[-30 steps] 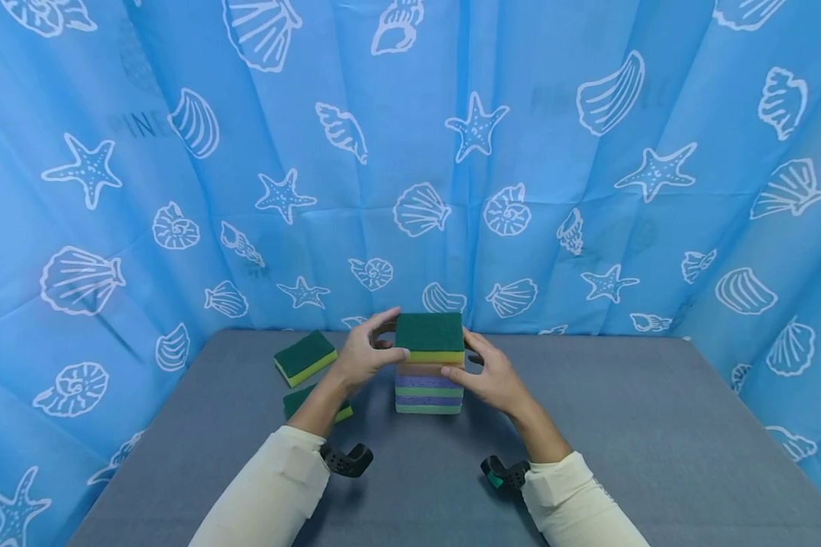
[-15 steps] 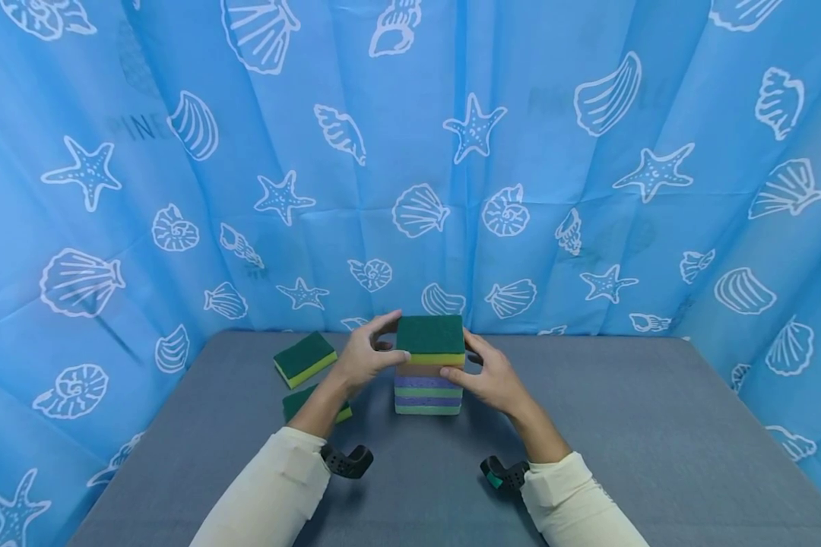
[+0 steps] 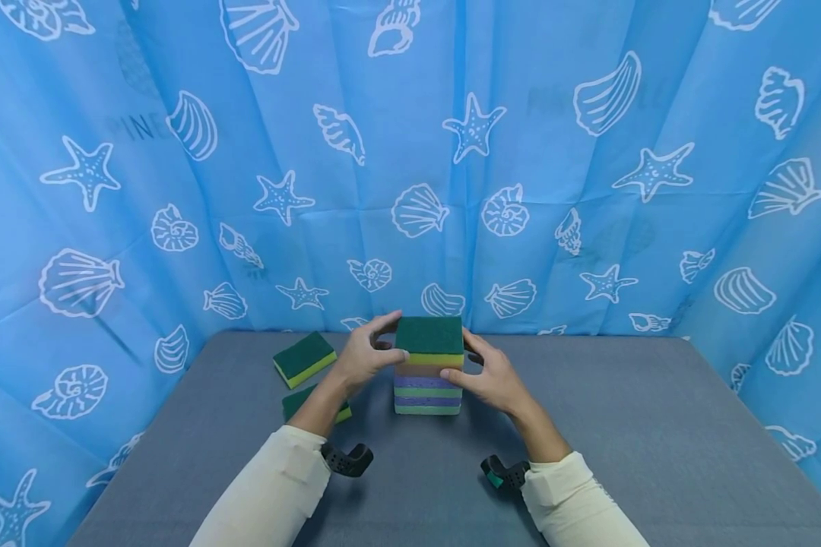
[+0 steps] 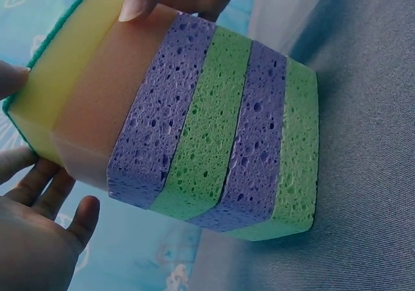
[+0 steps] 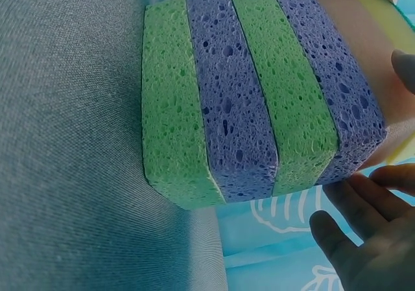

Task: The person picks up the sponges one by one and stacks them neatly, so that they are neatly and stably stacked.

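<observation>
A stack of sponges stands on the grey table [image 3: 622, 425]. Purple and light green porous sponges [image 3: 428, 396] alternate at its bottom. Above them lies a peach sponge [image 4: 110, 83], topped by a yellow scouring sponge [image 3: 429, 335] with a dark green pad. My left hand [image 3: 362, 353] holds the top sponge at its left end, thumb on the front corner. From the right, my right hand [image 3: 492, 376] holds the stack's upper part, its thumb [image 5: 403, 69] on the peach sponge's front and its fingers along the side.
Two more green-and-yellow scouring sponges lie to the left: one farther back [image 3: 305, 358], one nearer [image 3: 299, 399] and partly hidden by my left forearm. A blue curtain [image 3: 410, 167] with white shells hangs behind the table. Each wrist wears a black camera mount [image 3: 347, 460].
Both hands stay in place at the stack. The top sponge sits very slightly lower than a second ago; the rest looks the same.
</observation>
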A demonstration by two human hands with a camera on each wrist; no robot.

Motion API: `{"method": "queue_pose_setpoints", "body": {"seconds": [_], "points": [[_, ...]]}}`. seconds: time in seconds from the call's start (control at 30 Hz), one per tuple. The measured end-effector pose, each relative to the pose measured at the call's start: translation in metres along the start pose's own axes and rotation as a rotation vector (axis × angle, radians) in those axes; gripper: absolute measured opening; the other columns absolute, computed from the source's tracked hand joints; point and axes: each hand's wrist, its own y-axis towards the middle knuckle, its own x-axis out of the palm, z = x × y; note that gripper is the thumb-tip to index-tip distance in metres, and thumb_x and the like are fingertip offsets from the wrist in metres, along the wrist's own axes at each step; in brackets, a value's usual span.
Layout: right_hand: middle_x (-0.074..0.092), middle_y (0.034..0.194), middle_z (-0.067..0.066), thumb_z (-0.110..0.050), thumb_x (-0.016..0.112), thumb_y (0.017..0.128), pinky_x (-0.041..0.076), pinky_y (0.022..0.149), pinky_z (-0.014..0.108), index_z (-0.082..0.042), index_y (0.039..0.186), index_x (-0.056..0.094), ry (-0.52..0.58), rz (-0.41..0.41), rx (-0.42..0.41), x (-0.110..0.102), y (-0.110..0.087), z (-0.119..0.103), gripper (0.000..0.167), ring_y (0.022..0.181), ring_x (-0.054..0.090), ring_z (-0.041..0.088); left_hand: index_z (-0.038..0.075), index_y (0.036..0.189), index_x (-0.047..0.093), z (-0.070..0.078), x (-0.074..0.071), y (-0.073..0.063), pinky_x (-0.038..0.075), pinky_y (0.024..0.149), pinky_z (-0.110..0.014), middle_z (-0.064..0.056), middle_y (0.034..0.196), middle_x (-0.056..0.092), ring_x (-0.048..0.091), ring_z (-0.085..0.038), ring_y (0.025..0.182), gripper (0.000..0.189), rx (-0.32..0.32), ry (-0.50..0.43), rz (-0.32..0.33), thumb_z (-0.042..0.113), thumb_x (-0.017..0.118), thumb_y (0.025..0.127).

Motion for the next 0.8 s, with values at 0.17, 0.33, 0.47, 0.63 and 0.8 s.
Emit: {"method": "queue_pose_setpoints", "body": {"seconds": [0.17,0.33,0.47,0.63,0.8], "points": [[0.048,0.14,0.017,-0.02,0.075,0.086,0.034,0.1,0.058,-0.005,0.152,0.029,0.01,-0.011,0.003,0.0,0.003,0.017,0.082,0.127,0.043,0.034,0.008,0.149,0.038,0.0,-0.002,0.0,0.038,0.099,-0.05,-0.017,0.144,0.038,0.041,-0.036,0.126,0.072,-0.02,0.009,0.0,0.008,0.068,0.084],[0.036,0.147,0.021,-0.02,0.066,0.091,0.03,0.104,0.055,-0.002,0.152,0.024,0.08,-0.002,-0.035,-0.007,0.004,0.016,0.076,0.133,0.035,0.036,0.006,0.15,0.034,0.002,-0.001,0.001,0.039,0.098,-0.05,-0.02,0.147,0.034,0.04,-0.039,0.126,0.073,-0.035,-0.001,-0.006,0.006,0.067,0.085],[0.032,0.15,0.02,-0.019,0.06,0.094,0.03,0.105,0.053,-0.005,0.153,0.023,0.114,0.027,-0.057,-0.01,0.009,0.009,0.071,0.134,0.034,0.035,0.005,0.15,0.033,0.002,-0.001,0.001,0.038,0.099,-0.05,-0.02,0.148,0.033,0.039,-0.038,0.128,0.074,-0.031,0.006,-0.008,0.004,0.067,0.085],[0.033,0.149,0.023,-0.011,0.058,0.094,0.03,0.104,0.054,0.0,0.152,0.022,0.134,0.05,-0.067,-0.01,0.015,-0.01,0.069,0.134,0.033,0.038,0.006,0.149,0.036,0.002,-0.002,0.0,0.037,0.1,-0.05,-0.019,0.145,0.037,0.041,-0.036,0.127,0.071,-0.024,0.018,0.002,0.007,0.068,0.085],[0.034,0.144,0.031,-0.003,0.059,0.091,0.03,0.101,0.06,0.009,0.147,0.027,0.136,0.055,-0.095,-0.013,0.016,-0.037,0.066,0.131,0.033,0.045,0.006,0.149,0.037,0.001,-0.002,0.0,0.037,0.1,-0.05,-0.018,0.144,0.039,0.041,-0.035,0.127,0.072,-0.014,0.028,0.013,0.01,0.069,0.084]]}}
